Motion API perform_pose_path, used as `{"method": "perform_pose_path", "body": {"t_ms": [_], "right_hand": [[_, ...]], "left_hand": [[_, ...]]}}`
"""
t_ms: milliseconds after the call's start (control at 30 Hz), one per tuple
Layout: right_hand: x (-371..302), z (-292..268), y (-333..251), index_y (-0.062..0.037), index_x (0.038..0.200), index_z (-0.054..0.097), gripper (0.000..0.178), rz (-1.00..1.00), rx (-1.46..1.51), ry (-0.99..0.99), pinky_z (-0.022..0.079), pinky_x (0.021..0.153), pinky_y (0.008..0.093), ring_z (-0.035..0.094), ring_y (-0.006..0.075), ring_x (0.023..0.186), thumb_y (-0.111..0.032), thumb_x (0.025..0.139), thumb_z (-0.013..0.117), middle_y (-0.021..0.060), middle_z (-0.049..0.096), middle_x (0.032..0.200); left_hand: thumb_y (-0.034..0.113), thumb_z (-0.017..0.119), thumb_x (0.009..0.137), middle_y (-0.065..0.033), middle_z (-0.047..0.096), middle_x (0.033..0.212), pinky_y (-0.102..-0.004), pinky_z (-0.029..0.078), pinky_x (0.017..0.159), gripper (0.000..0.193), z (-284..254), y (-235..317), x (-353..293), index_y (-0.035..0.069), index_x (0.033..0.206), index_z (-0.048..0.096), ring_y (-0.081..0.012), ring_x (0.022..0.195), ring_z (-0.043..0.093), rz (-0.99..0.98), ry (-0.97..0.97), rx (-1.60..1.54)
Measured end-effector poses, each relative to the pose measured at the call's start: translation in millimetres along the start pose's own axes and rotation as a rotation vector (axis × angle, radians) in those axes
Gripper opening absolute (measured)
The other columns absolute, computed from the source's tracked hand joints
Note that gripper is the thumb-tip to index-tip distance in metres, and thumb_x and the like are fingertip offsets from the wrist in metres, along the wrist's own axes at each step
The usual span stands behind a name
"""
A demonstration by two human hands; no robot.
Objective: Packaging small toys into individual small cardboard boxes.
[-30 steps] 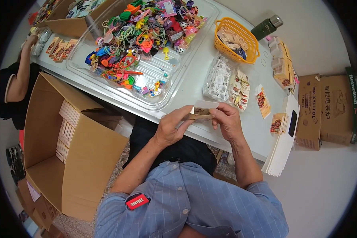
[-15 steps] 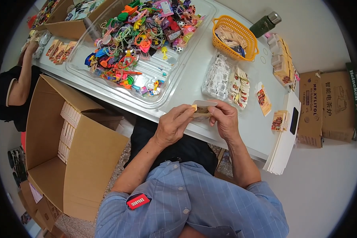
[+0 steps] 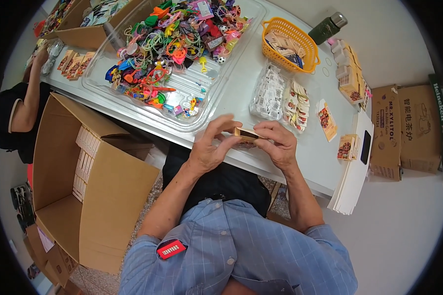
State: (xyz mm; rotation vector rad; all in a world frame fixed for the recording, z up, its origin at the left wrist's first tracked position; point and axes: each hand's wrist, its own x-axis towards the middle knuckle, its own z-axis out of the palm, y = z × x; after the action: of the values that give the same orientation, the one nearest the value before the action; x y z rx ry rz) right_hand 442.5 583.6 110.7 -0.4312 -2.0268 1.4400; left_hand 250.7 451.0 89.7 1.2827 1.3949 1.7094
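Observation:
A small printed cardboard box [image 3: 246, 141] is held just above the table's front edge, between my two hands. Its end facing up looks dark inside, with a tan flap along the rim. My left hand [image 3: 209, 147] grips the left end, thumb low on the front face and fingers curled behind; the upper fingers are smeared by motion. On the right end, my right hand [image 3: 279, 146] pinches the box between thumb and fingers. Beyond my right hand lie a pile of white packets [image 3: 269, 93] and a pile of printed sachets [image 3: 296, 105], both in clear plastic.
A clear tray [image 3: 206, 105] of colourful small toys fills the table's left part. Behind stand a yellow basket [image 3: 285, 56] and a green flask [image 3: 327, 28]. A flat carton [image 3: 326, 120] and a phone [image 3: 365, 147] lie right. An open cardboard box [image 3: 118, 196] stands left; a co-worker's arm [image 3: 27, 108] reaches beyond.
The box has tilted in my hands, so its printed front and dark opening show instead of its pale raised flap. My left fingers have lifted and spread along its end.

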Motion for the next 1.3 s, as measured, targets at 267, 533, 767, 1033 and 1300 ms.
{"method": "perform_pose_path", "body": {"t_ms": [267, 533, 767, 1033, 1300], "right_hand": [[-4, -1, 6, -0.007, 0.117, 0.075, 0.033, -0.09, -0.174, -0.059, 0.053, 0.087, 0.0302, 0.066, 0.0223, 0.101, 0.003, 0.085, 0.076, 0.0141, 0.068, 0.114], [-5, 10, -11, -0.0017, 0.115, 0.075, 0.027, 0.138, -0.067, 0.01, 0.053, 0.086, 0.0287, 0.066, 0.0201, 0.1, 0.001, 0.089, 0.073, 0.0131, 0.069, 0.113], [-14, 13, -18, -0.0033, 0.115, 0.075, 0.025, 0.102, -0.064, 0.072, 0.051, 0.073, 0.0246, 0.064, 0.0123, 0.086, -0.002, 0.09, 0.073, 0.0088, 0.071, 0.107], [-11, 14, -27, 0.0006, 0.112, 0.075, 0.02, 0.246, 0.024, 0.1, 0.048, 0.065, 0.0216, 0.062, 0.0099, 0.078, -0.002, 0.092, 0.071, 0.0079, 0.069, 0.102], [-9, 17, -24, 0.0006, 0.111, 0.075, 0.018, 0.308, 0.109, 0.156, 0.041, 0.053, 0.0208, 0.054, 0.0065, 0.062, -0.002, 0.095, 0.067, 0.006, 0.068, 0.097]], "left_hand": [[-0.002, 0.076, 0.087, -0.0117, 0.069, 0.12, -0.0319, 0.059, 0.08, 0.033, -9, -4, 11, 0.003, 0.119, 0.071, -0.0204, 0.101, 0.07, 0.23, -0.143, 0.165], [0.002, 0.076, 0.088, -0.0126, 0.069, 0.119, -0.0274, 0.059, 0.074, 0.028, -7, 16, 10, 0.003, 0.116, 0.073, -0.0178, 0.1, 0.069, -0.074, -0.131, 0.031], [0.003, 0.071, 0.094, -0.0097, 0.067, 0.119, -0.0269, 0.062, 0.075, 0.022, -5, 29, 12, -0.001, 0.115, 0.071, -0.0158, 0.1, 0.068, -0.345, -0.17, -0.166], [0.008, 0.068, 0.098, -0.0077, 0.066, 0.113, -0.0278, 0.063, 0.075, 0.021, -6, 28, 23, -0.003, 0.115, 0.07, -0.0146, 0.094, 0.068, -0.426, -0.239, -0.214], [0.01, 0.066, 0.099, -0.0083, 0.066, 0.11, -0.0267, 0.06, 0.074, 0.021, -12, 11, 29, -0.002, 0.115, 0.071, -0.0147, 0.092, 0.067, -0.356, -0.322, -0.196]]}}
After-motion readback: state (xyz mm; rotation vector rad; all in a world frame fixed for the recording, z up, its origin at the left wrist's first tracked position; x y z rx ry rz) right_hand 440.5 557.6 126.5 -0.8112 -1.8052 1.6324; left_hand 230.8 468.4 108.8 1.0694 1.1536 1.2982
